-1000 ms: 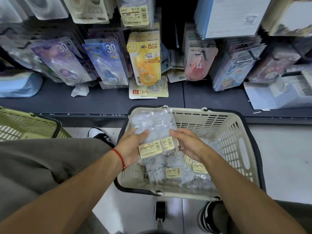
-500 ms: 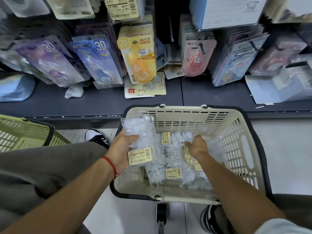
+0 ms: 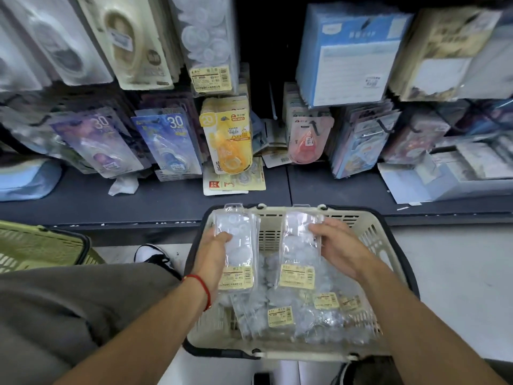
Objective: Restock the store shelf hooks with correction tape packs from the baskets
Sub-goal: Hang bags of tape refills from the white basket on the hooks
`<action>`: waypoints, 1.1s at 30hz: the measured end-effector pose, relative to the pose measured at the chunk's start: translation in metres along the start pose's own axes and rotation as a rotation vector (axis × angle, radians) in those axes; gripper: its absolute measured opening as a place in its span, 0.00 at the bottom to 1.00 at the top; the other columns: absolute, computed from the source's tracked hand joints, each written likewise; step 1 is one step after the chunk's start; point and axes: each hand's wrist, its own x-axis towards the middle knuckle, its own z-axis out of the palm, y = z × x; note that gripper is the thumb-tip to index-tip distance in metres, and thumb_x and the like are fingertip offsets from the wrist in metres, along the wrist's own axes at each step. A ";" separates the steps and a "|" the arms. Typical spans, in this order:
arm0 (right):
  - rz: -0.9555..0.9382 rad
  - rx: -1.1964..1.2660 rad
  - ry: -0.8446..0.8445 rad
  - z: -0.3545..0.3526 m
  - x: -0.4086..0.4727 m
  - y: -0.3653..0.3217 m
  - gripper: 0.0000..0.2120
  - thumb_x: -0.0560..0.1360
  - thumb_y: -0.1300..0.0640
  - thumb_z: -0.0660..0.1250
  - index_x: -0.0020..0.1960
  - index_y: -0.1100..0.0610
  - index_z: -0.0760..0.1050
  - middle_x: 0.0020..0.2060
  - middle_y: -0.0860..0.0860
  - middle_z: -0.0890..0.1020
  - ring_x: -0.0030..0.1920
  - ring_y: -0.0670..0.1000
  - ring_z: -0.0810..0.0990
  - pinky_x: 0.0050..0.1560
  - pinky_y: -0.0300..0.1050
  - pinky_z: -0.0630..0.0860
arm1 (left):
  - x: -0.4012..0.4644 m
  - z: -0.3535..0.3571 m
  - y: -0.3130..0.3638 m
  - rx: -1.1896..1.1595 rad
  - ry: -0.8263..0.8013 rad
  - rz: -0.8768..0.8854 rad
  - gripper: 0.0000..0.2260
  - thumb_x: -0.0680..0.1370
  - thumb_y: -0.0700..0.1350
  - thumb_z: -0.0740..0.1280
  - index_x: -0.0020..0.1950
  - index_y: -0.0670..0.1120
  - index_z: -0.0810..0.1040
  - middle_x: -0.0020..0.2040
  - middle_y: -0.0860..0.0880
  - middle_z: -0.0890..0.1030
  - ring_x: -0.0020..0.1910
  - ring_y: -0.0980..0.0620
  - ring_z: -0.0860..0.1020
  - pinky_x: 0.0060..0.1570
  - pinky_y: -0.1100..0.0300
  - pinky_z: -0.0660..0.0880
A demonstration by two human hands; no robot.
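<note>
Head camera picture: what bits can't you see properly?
- Yellow labels on the clear packs: print too small to read.
- Beige basket's bottom: covered by loose packs.
- Left hand's fingers: mostly behind its pack.
- Green basket: cut off by the left edge.
- Top shelf packs: blurred.

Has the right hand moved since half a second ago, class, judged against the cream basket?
Yes. The right hand has come up out of the packs in the cream basket and now holds a clear pack near the far rim.
</note>
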 end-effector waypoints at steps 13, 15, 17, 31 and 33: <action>-0.624 -0.500 0.040 0.142 -0.031 -0.173 0.09 0.78 0.47 0.74 0.56 0.47 0.79 0.45 0.46 0.87 0.45 0.47 0.87 0.44 0.44 0.84 | -0.051 0.029 0.137 -0.115 -0.130 0.619 0.17 0.79 0.55 0.72 0.67 0.59 0.75 0.60 0.58 0.85 0.60 0.55 0.83 0.66 0.46 0.78; -0.615 -0.514 0.022 0.147 -0.036 -0.189 0.07 0.78 0.46 0.74 0.54 0.45 0.80 0.45 0.48 0.87 0.41 0.46 0.86 0.44 0.47 0.84 | -0.054 0.029 0.165 -0.122 -0.121 0.653 0.17 0.80 0.56 0.72 0.67 0.59 0.74 0.63 0.58 0.83 0.62 0.55 0.82 0.68 0.46 0.77; -0.631 -0.518 -0.008 0.152 -0.041 -0.200 0.02 0.80 0.48 0.72 0.49 0.44 0.82 0.45 0.49 0.87 0.41 0.48 0.86 0.45 0.50 0.84 | -0.057 0.029 0.189 -0.108 -0.134 0.658 0.25 0.77 0.59 0.74 0.71 0.57 0.71 0.71 0.56 0.77 0.69 0.51 0.77 0.70 0.44 0.74; -0.715 -0.300 0.239 0.141 -0.015 -0.251 0.05 0.84 0.46 0.64 0.50 0.44 0.77 0.43 0.52 0.88 0.43 0.61 0.88 0.45 0.62 0.84 | -0.034 0.016 0.225 -0.249 -0.054 0.558 0.09 0.82 0.55 0.65 0.58 0.66 0.81 0.61 0.52 0.84 0.59 0.40 0.82 0.62 0.38 0.77; -0.734 -0.319 0.233 0.138 -0.015 -0.254 0.06 0.83 0.45 0.65 0.53 0.46 0.76 0.43 0.54 0.88 0.44 0.63 0.87 0.47 0.66 0.83 | -0.036 0.014 0.228 -0.255 -0.061 0.539 0.09 0.82 0.52 0.64 0.52 0.65 0.82 0.56 0.50 0.85 0.58 0.33 0.82 0.62 0.30 0.75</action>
